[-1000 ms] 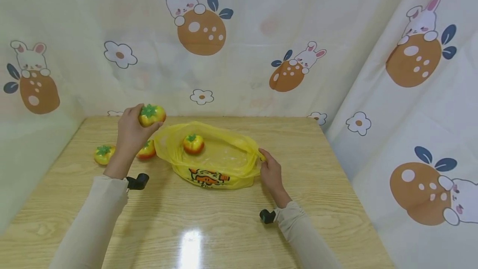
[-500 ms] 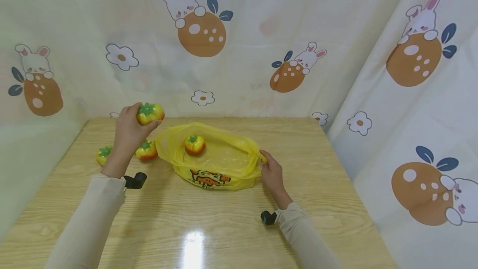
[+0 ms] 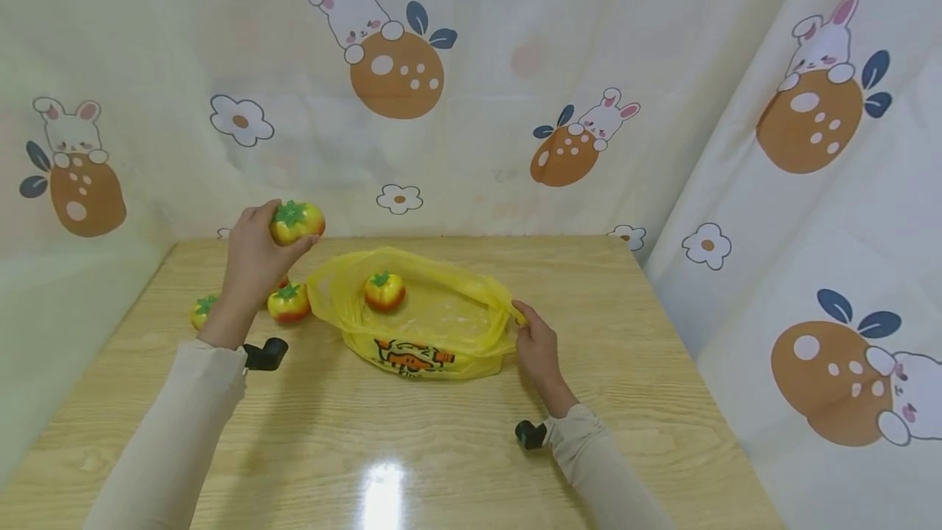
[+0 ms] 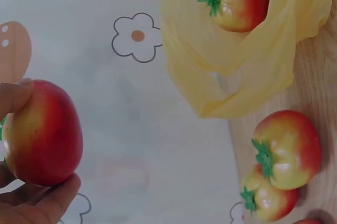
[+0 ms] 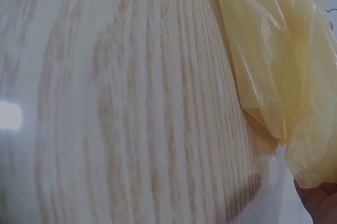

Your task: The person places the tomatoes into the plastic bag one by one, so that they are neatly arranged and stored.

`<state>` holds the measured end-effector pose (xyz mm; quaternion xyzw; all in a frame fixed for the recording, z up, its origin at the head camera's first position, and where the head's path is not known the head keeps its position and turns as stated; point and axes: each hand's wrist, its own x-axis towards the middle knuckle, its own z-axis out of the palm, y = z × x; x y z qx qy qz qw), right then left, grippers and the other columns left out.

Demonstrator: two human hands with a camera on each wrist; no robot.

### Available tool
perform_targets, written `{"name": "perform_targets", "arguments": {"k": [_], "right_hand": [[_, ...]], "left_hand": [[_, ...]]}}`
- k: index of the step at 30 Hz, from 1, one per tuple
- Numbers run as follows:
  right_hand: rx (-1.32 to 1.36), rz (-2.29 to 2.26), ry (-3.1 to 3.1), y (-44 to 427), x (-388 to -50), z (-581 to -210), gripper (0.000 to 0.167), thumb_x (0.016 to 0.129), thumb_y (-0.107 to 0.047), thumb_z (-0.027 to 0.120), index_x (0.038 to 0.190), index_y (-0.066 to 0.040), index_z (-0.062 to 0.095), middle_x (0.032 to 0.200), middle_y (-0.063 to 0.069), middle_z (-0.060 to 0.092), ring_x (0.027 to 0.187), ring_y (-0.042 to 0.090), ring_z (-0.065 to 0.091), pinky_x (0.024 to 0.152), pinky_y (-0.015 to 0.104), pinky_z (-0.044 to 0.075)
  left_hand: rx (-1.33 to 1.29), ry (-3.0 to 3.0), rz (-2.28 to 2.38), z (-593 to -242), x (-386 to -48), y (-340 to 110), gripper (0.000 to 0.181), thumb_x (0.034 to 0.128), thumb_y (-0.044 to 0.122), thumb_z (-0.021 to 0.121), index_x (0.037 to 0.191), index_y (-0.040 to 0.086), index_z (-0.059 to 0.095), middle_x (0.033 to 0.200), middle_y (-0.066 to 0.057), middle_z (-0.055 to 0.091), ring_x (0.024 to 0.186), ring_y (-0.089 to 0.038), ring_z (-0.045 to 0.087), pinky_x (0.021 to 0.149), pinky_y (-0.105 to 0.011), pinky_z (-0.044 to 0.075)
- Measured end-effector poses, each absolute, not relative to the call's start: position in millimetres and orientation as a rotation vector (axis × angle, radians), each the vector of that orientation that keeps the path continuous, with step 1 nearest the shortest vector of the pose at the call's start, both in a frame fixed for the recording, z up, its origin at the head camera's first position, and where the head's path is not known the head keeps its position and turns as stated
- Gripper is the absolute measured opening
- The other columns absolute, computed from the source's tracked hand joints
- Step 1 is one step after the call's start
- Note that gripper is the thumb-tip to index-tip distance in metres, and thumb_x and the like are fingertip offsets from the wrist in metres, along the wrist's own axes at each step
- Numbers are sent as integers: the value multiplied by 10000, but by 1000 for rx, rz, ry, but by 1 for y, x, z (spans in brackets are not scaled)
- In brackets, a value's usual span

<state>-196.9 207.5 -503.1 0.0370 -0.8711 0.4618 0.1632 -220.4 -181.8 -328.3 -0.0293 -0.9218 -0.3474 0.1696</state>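
Observation:
In the head view my left hand (image 3: 250, 258) holds a yellow-and-red toy tomato (image 3: 306, 224) with a green leafy top, raised above the table's back left. The left wrist view shows thumb and fingers around this tomato (image 4: 48, 134). A thin yellow plastic bag (image 3: 434, 340) lies with its mouth spread wide, one tomato (image 3: 384, 293) inside at its left end. At the bag's right end, my right hand (image 3: 539, 354) pinches its rim. The right wrist view catches only part of that hand (image 5: 318, 200), below the bag's bunched plastic.
Left of the bag, a tomato (image 3: 289, 304) stands on the wooden table (image 3: 441, 448), another partly hidden behind it. My left forearm partly covers a further tomato (image 3: 202, 313). A patterned curtain (image 3: 486, 39) hangs behind the table and at both sides.
The head view has shifted slightly, so the table appears a little lower. My left hand still holds the tomato up, and my right hand keeps its hold on the bag.

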Motion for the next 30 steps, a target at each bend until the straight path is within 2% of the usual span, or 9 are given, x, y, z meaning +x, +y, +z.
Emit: {"name": "perform_targets", "arguments": {"k": [3, 9, 16, 24, 28, 30], "right_hand": [[109, 1312, -2487, 207, -197, -503, 434, 922, 104, 431, 1322, 17, 575, 1260, 234, 633, 1069, 357, 607, 1010, 534, 455], [102, 1327, -2499, 205, -197, -504, 433, 923, 94, 436, 1326, 14, 572, 1328, 223, 597, 1238, 385, 553, 1046, 532, 430], [49, 1379, -2518, 203, -194, -508, 439, 938, 87, 429, 1348, -1, 559, 1361, 214, 575, 1302, 378, 502, 1072, 532, 405], [58, 1353, -2522, 200, -196, -509, 438, 933, 82, 435, 1341, -10, 566, 1274, 230, 626, 1053, 356, 598, 1012, 519, 457], [68, 1350, -2508, 199, -197, -508, 432, 935, 83, 440, 1338, -5, 568, 1199, 239, 654, 893, 313, 573, 968, 496, 476], [76, 1357, -2525, 198, -197, -508, 437, 942, 83, 426, 1350, -2, 556, 1085, 265, 658, 774, 287, 517, 924, 470, 477]], "left_hand": [[-73, -2628, -986, -326, -220, -182, 739, 906, 284, 713, 1439, -98, 372, 1364, -343, 420, 1155, -478, 461, 964, -592, 463], [-47, -2648, -978, -322, -219, -182, 737, 913, 298, 705, 1443, -89, 369, 1381, -332, 413, 1177, -469, 448, 997, -584, 450], [-55, -2640, -990, -322, -225, -184, 748, 907, 310, 710, 1453, -71, 369, 1376, -324, 418, 1189, -466, 445, 1004, -593, 431], [-27, -2632, -952, -312, -228, -195, 726, 904, 319, 710, 1437, -61, 396, 1332, -308, 449, 1152, -447, 455, 987, -575, 455], [-5, -2642, -966, -305, -226, -196, 736, 904, 346, 704, 1444, -46, 394, 1323, -293, 461, 1146, -431, 455, 989, -562, 458], [5, -2651, -963, -305, -224, -197, 734, 906, 338, 702, 1447, -46, 389, 1324, -290, 461, 1147, -427, 453, 990, -559, 459]]}}
